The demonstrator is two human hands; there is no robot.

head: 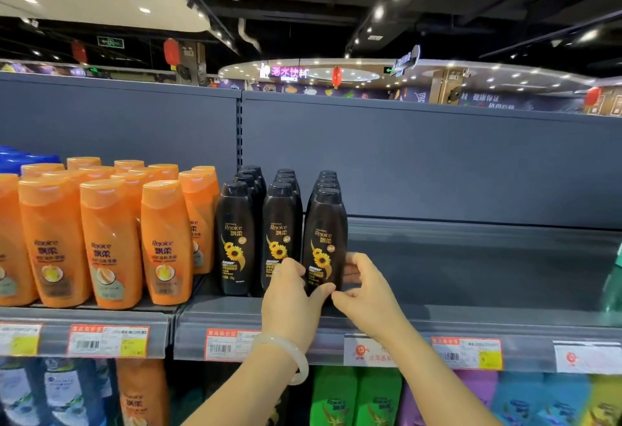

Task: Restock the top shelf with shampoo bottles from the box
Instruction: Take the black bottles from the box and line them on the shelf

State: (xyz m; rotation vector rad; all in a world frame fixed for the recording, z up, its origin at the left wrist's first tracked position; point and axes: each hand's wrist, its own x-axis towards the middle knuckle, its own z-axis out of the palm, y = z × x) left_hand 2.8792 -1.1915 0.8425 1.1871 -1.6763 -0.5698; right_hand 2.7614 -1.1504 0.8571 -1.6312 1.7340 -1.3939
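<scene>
Dark brown plastic shampoo bottle (323, 240) gripped low by left hand (292, 304) and right hand (367, 294), fingers (353, 272) curled around it, squaring row 3 on grey top shelf (471, 257).

"Rejoice" on black bottles (324, 240) and orange bottles (165, 244)

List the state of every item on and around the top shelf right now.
Front black bottle: upright, gripped at its base by both hands.
Left hand: holding it.
Right hand: holding it.
Other black bottles: upright, in rows.
Orange bottles: upright, capped.
Top shelf: bare on the right.
</scene>
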